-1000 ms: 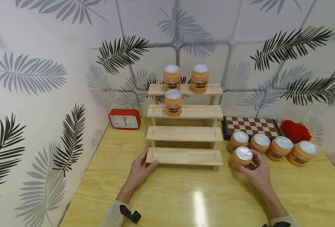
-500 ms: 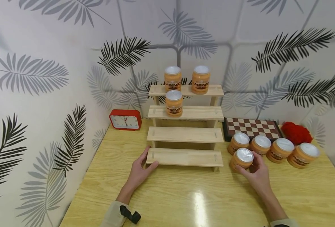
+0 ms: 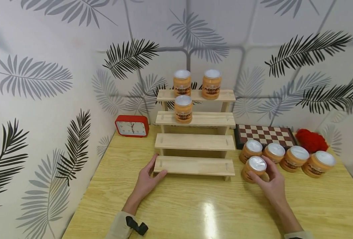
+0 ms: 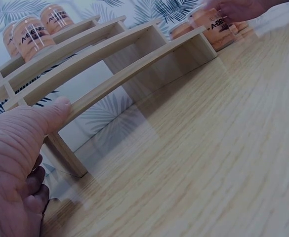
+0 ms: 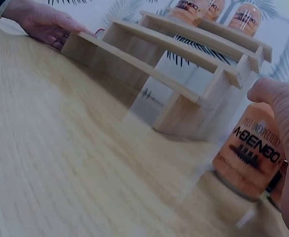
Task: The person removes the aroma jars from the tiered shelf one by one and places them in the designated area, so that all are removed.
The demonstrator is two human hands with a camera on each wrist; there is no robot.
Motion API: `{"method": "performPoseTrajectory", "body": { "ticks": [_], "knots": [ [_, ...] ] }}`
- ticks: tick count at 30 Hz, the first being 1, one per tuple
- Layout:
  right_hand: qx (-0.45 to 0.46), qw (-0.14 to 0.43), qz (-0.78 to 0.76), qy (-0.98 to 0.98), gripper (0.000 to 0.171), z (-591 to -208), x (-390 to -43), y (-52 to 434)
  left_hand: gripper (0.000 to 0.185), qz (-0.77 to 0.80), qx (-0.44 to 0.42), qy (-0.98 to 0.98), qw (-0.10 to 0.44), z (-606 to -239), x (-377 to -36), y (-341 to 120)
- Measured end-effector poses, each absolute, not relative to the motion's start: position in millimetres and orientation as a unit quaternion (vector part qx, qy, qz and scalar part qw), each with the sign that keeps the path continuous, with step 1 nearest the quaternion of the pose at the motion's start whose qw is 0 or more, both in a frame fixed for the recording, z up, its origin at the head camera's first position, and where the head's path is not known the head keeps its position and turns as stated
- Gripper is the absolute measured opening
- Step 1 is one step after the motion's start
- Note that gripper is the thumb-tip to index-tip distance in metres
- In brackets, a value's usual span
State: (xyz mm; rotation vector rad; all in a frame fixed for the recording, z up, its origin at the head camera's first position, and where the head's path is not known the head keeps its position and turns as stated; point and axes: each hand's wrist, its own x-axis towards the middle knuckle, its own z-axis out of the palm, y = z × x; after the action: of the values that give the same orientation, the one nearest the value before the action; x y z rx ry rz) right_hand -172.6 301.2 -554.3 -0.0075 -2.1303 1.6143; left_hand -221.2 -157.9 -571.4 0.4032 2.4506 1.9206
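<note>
A stepped wooden display rack [image 3: 194, 141] stands on the table. My left hand [image 3: 146, 181] grips the left end of its lowest shelf, thumb on the front edge; in the left wrist view some fingers [image 4: 35, 190] curl beneath. My right hand [image 3: 273, 182] holds an orange can [image 3: 254, 168] with a silver lid, upright and low at the table, right of the rack. The right wrist view shows my thumb [image 5: 268, 91] near the top of this can [image 5: 250, 153]. Two like cans stand on the top shelf, and one can [image 3: 183, 109] is on the second shelf down.
Several more orange cans [image 3: 294, 158] stand in a row behind and right of my right hand. A checkered board [image 3: 264, 134] and a red fluffy bundle [image 3: 311, 139] lie behind them. Left of the rack is a red clock [image 3: 132, 126]. Patterned walls border the table.
</note>
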Motion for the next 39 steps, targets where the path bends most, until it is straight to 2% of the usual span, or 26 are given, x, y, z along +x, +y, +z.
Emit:
{"method": "performPoseTrajectory", "body": {
  "ticks": [6, 12, 19, 28, 35, 39],
  "knots": [
    [0.014, 0.274, 0.574, -0.771, 0.071, -533, -174, 298, 0.086, 0.613, 0.129, 0.779, 0.003, -571, -221, -158],
    [0.078, 0.302, 0.566, -0.763, 0.073, -498, -180, 289, 0.086, 0.610, 0.130, 0.782, 0.002, -575, -221, -158],
    [0.155, 0.231, 0.605, -0.746, 0.080, -457, -201, 259, 0.085, 0.610, 0.128, 0.782, -0.001, -577, -222, -158],
    [0.195, 0.140, 0.594, -0.768, 0.088, -432, -239, 212, 0.084, 0.611, 0.127, 0.781, -0.007, -574, -221, -160],
    [0.214, 0.123, 0.604, -0.758, 0.092, -417, -276, 186, 0.085, 0.606, 0.130, 0.784, -0.004, -574, -223, -159],
    [0.217, 0.126, 0.598, -0.761, 0.087, -414, -292, 176, 0.086, 0.611, 0.132, 0.781, 0.000, -574, -223, -159]
  ]
}}
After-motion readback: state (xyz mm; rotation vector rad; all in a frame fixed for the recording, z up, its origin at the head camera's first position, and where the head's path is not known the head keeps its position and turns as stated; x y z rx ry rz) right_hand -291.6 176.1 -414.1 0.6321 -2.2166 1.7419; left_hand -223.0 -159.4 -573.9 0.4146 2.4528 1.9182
